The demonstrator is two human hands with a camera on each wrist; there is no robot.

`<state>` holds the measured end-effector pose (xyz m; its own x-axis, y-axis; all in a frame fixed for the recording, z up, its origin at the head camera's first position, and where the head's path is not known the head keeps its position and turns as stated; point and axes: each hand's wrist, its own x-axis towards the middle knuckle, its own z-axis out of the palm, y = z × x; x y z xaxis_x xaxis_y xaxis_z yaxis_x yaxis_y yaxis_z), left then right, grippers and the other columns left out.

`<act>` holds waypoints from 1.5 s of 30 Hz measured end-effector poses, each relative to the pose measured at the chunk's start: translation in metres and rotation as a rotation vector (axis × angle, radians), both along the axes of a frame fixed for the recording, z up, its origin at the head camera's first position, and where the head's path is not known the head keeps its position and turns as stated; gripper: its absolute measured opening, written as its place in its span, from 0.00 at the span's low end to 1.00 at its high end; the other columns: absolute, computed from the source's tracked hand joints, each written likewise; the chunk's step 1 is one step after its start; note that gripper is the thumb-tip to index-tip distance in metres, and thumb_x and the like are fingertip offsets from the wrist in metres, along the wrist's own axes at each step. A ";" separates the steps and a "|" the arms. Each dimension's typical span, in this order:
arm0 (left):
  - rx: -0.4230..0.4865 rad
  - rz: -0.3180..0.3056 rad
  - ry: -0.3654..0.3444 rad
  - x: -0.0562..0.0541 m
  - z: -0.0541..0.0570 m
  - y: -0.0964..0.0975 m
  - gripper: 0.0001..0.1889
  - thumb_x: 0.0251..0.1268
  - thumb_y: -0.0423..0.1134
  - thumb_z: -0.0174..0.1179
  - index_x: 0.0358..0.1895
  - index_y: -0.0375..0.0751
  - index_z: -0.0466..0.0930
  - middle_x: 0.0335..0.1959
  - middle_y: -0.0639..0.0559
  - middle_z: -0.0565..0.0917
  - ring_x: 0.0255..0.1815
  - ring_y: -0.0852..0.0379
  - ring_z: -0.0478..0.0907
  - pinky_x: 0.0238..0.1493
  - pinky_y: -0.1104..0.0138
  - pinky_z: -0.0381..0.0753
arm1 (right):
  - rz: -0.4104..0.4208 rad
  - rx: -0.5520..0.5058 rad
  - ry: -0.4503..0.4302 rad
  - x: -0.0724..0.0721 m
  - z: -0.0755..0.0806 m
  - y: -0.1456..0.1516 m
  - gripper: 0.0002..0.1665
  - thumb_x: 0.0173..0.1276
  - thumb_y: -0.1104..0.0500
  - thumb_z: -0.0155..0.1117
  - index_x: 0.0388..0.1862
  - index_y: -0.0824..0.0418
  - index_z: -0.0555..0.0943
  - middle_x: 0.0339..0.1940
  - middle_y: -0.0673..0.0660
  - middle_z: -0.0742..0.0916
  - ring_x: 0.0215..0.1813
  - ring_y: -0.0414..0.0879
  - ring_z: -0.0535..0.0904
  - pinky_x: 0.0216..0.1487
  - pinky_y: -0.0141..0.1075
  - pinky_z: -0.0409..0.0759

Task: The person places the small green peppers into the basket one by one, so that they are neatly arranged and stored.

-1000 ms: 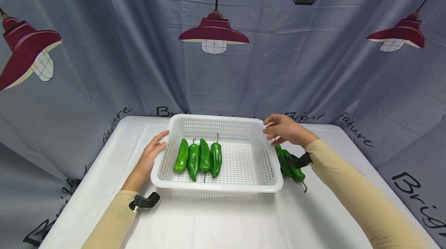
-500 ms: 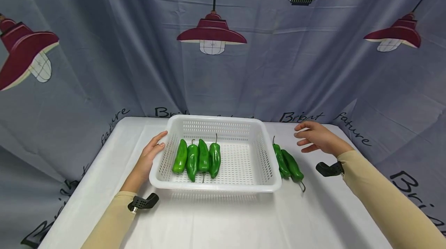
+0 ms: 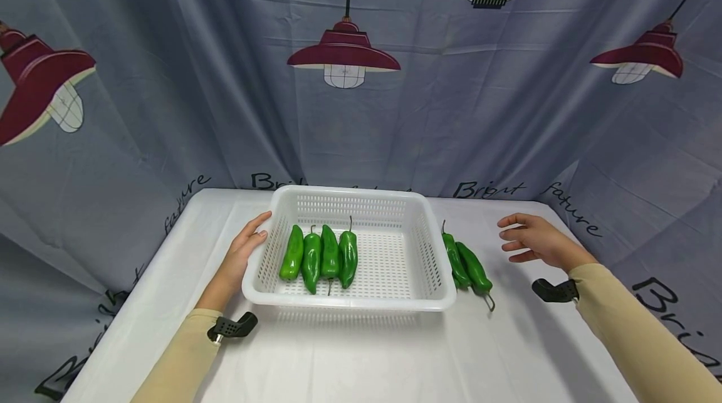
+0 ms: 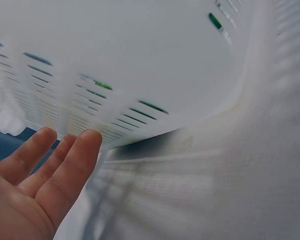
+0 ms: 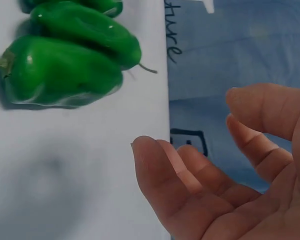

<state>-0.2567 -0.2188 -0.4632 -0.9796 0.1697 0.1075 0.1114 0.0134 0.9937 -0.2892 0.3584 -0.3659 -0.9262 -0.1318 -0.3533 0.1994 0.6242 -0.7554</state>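
A white plastic basket (image 3: pixel 350 301) with slotted walls stands on the table in the head view. Inside its left half, several green peppers (image 3: pixel 311 260) lie side by side. My left hand (image 3: pixel 239 259) is at the basket's left wall, fingers extended; in the left wrist view the fingertips (image 4: pixel 92 142) overlap the slotted side (image 4: pixel 165 60). Right of the basket lie green peppers (image 3: pixel 474 268), partly tucked beside its wall. Farther right, my right hand (image 3: pixel 538 240) hovers with loosely bent fingers and nothing in it. The right wrist view shows these loose peppers (image 5: pixel 65 75) beyond the fingers.
A white cloth covers the table (image 3: pixel 361 359). Behind it hangs a blue-grey curtain (image 3: pixel 242 108) printed with lamps and lettering, close to the table's back and side edges. Black straps (image 3: pixel 231 326) sit on both wrists.
My right hand has moved from the basket's right rim out to the right, then slightly lower, uncovering the loose peppers. The left hand and the basket stay in place.
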 end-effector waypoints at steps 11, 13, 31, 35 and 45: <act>-0.022 0.002 0.010 -0.001 -0.001 0.000 0.29 0.85 0.48 0.38 0.83 0.47 0.49 0.84 0.38 0.52 0.80 0.34 0.56 0.59 0.79 0.76 | 0.018 -0.011 -0.009 0.006 -0.029 -0.003 0.33 0.78 0.56 0.58 0.73 0.72 0.62 0.73 0.76 0.69 0.58 0.55 0.83 0.54 0.49 0.87; -0.025 0.004 0.011 -0.001 0.000 0.000 0.29 0.85 0.48 0.38 0.83 0.48 0.49 0.83 0.38 0.52 0.80 0.34 0.57 0.59 0.79 0.76 | 0.021 -0.009 -0.011 0.006 -0.034 -0.005 0.33 0.78 0.56 0.58 0.74 0.71 0.62 0.72 0.76 0.71 0.59 0.55 0.83 0.55 0.50 0.87; -0.014 0.009 0.000 -0.003 -0.003 -0.001 0.29 0.85 0.46 0.38 0.82 0.46 0.49 0.83 0.40 0.53 0.79 0.36 0.58 0.58 0.79 0.77 | 0.077 -0.035 -0.031 0.006 -0.061 -0.015 0.35 0.72 0.62 0.60 0.74 0.72 0.63 0.74 0.80 0.67 0.65 0.62 0.78 0.57 0.56 0.85; -0.013 0.010 -0.001 -0.003 -0.003 -0.001 0.29 0.85 0.46 0.38 0.82 0.46 0.49 0.84 0.40 0.53 0.79 0.36 0.58 0.58 0.79 0.77 | 0.080 -0.031 -0.034 0.005 -0.063 -0.018 0.35 0.73 0.61 0.61 0.74 0.70 0.65 0.73 0.78 0.70 0.62 0.56 0.81 0.57 0.55 0.85; -0.011 0.009 0.003 -0.003 -0.003 -0.001 0.29 0.85 0.46 0.37 0.82 0.46 0.49 0.83 0.40 0.53 0.80 0.34 0.57 0.58 0.79 0.77 | 0.076 0.015 -0.021 0.004 -0.068 -0.025 0.34 0.72 0.60 0.64 0.73 0.68 0.67 0.73 0.79 0.69 0.60 0.56 0.82 0.52 0.50 0.87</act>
